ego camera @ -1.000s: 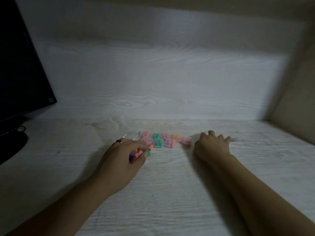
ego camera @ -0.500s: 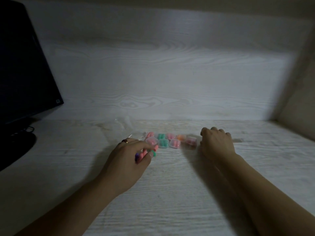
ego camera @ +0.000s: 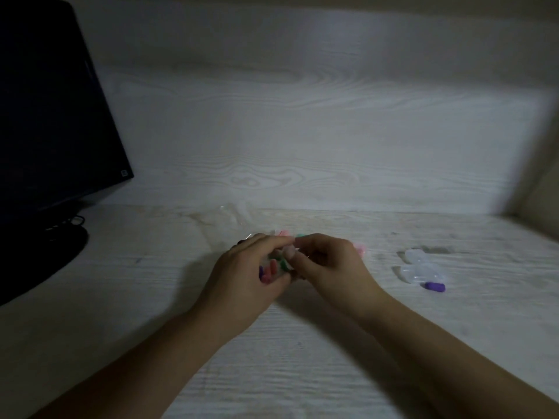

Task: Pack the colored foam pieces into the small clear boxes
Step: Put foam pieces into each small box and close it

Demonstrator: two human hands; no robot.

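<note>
Two bare arms came up from the bottom of the picture and met near the middle, over a pale wooden table [ego camera: 302,373]. The left hand [ego camera: 242,279] was curled around a bunch of colored foam pieces [ego camera: 270,269]. Red, pink, purple and green ones showed between its fingers and palm. The right hand [ego camera: 329,267] was just beside it, touching it at the fingertips. Its thumb and first finger pinched something small and pale where the two hands met. The picture was too blurry there to tell what that thing was.

Just behind the hands, a few more pink and green bits peeked out on the table, and one pink piece [ego camera: 360,247] showed at the right hand's far side. I could not tell if they sat inside boxes.

Off to the right of the middle, well apart from the hands, some small clear boxes [ego camera: 419,267] lay on the table. A purple foam piece [ego camera: 435,286] lay just in front of them.

A thin clear plastic wrap [ego camera: 233,216] lay farther back, near the wall. A dark monitor [ego camera: 51,116] stood in the upper left of the picture, with its round base and a cable on the table. A pale wood-grain wall [ego camera: 302,131] filled the back.
</note>
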